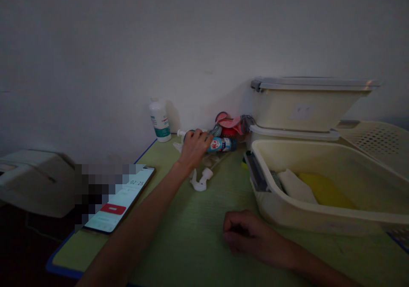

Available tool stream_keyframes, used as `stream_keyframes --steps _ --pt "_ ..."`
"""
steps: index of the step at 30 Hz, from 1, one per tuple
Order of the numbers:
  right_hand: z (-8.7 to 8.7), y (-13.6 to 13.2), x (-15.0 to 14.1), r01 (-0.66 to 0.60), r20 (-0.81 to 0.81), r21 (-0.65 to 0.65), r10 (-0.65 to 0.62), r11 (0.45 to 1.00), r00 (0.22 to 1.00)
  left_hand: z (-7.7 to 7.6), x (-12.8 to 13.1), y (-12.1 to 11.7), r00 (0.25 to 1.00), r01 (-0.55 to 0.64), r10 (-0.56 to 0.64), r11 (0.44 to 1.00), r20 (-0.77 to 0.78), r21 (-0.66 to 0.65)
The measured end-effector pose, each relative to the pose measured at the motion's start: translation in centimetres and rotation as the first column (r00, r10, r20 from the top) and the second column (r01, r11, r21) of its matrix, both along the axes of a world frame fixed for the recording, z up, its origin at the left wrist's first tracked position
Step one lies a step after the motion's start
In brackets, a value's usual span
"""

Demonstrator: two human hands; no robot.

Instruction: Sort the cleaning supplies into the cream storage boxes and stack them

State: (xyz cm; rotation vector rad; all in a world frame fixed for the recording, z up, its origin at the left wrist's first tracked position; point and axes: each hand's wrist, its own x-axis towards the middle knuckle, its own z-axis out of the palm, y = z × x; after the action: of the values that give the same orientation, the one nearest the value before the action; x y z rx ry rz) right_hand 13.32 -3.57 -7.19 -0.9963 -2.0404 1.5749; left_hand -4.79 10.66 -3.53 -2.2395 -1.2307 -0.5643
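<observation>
My left hand (195, 146) reaches to the back of the table, its fingers curled over a blue labelled bottle (220, 144) that lies on its side. A white nozzle (180, 132) pokes out just beyond that hand. On the near side of the bottle lies a white trigger spray head (200, 182) with a thin pale tube. My right hand (241, 231) rests on the table closer to me, fingers curled in a loose fist, with nothing visible in it. Clear plastic partly shows beneath my left hand, too dim to make out.
A white bottle with a green label (159, 123) stands by the wall. Red and checked cloth (231, 125) lies behind the blue bottle. At right, an open cream bin (306, 212) holds cloths, near a lidded bin (297, 108). A phone (116, 208) lies at left.
</observation>
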Motion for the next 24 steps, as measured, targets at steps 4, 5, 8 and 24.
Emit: stream_keyframes --steps 4,5,8,24 --pt "0.0 0.0 0.0 0.017 -0.012 -0.043 -0.018 0.999 1.0 0.9 -1.5 0.4 0.998 -0.024 0.015 0.991 0.065 0.13" --pt "0.0 0.0 0.0 0.022 -0.017 -0.055 -0.023 0.998 1.0 1.1 -1.9 0.5 0.996 -0.029 0.014 0.985 0.086 0.171" --pt "0.0 0.1 0.0 0.023 -0.033 -0.073 -0.025 0.997 0.999 1.7 -3.0 0.7 0.992 -0.038 -0.003 0.948 0.128 0.316" --pt "-0.3 1.4 -0.1 0.22 -0.339 -0.459 -0.398 0.861 0.852 5.7 -4.7 -0.8 0.984 0.145 -0.175 0.89 0.03 0.432"
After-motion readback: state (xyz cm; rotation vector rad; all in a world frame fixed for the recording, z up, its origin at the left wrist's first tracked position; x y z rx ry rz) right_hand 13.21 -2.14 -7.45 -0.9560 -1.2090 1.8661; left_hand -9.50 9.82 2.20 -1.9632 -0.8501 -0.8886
